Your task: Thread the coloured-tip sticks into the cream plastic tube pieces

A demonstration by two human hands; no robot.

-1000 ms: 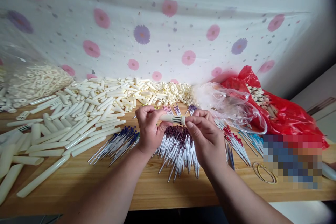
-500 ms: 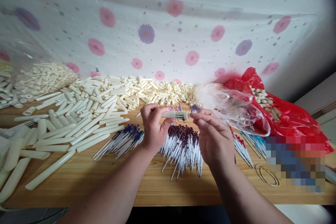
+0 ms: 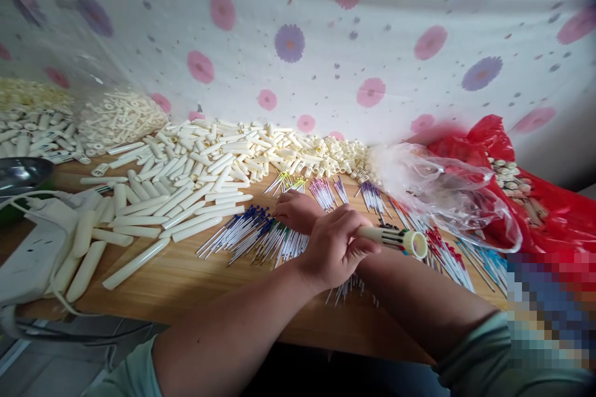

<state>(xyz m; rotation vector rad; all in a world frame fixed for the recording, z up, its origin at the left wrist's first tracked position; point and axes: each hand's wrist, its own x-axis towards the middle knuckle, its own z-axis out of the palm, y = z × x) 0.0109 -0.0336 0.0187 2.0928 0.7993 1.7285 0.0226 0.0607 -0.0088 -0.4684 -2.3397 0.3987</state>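
Observation:
My left hand [image 3: 339,245] is closed around a cream pen barrel [image 3: 393,239], slotted near its round open end, which points right. Coloured bits show inside the slots. Beneath the left wrist, my right hand [image 3: 300,209] reaches across to the left, its curled fingers down at the heads of the green-tipped refills [image 3: 284,247]. Whatever those fingertips hold is hidden. Blue-tipped refills [image 3: 237,229] fan out just left of them. Yellow-tipped refills [image 3: 284,181] lie behind, with pink-tipped refills [image 3: 323,193] and purple-tipped refills [image 3: 372,197] farther right. My forearms partly cover another refill bunch.
Loose cream barrels [image 3: 186,192] cover the table's left and back. A clear bag [image 3: 123,115] of small white parts stands behind them. On the right lie a crumpled clear bag [image 3: 428,183] and a red bag [image 3: 568,217]. A white power strip [image 3: 37,254] sits at left.
My right hand has left the barrel's open end and crossed under my left arm to the green and blue refills. My left hand keeps the barrel, now farther right. The view has shifted left.

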